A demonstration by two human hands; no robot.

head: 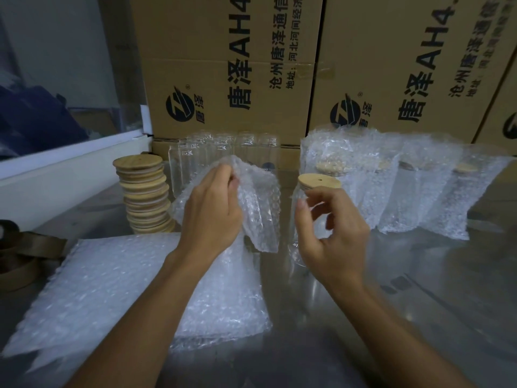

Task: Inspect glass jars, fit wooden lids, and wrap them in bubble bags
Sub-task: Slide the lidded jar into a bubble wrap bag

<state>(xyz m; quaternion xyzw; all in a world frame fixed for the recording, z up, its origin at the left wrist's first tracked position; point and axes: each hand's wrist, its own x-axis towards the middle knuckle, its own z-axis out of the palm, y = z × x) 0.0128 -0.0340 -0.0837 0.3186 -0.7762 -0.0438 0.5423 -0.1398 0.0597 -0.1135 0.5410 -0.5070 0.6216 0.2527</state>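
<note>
My left hand pinches the top edge of a clear bubble bag and holds it up above the table. The bag hangs down, crumpled. Just right of it stands a glass jar with a round wooden lid fitted on top. My right hand hovers in front of this jar with its fingers loosely curled and nothing in them. A stack of wooden lids rises at the left. Several bare glass jars stand behind the bag.
A pile of flat bubble bags lies at the front left of the metal table. Several wrapped jars line the back right. Printed cardboard boxes wall off the back. Brown tape rolls sit at the far left.
</note>
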